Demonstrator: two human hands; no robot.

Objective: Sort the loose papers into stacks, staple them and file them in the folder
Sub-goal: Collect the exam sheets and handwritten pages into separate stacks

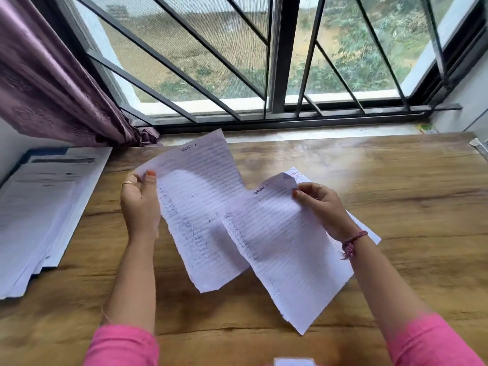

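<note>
My left hand (140,202) pinches the left edge of a lined handwritten sheet (203,207) headed "Section 2", held up over the wooden table (396,207). In my right hand (324,207) is a second lined sheet (287,254) headed "Section 1", pinched near its top right corner, which is folded over. This sheet overlaps the lower right of the first. Another paper (369,233) lies on the table under my right hand and wrist, mostly hidden. A blue folder (34,154) with printed pages (42,207) stacked on it lies at the table's left edge.
A barred window (264,62) runs along the far side of the table, with a purple curtain (47,88) at the left. A small white object (294,361) shows at the bottom edge. A small item (479,145) sits at the far right table edge.
</note>
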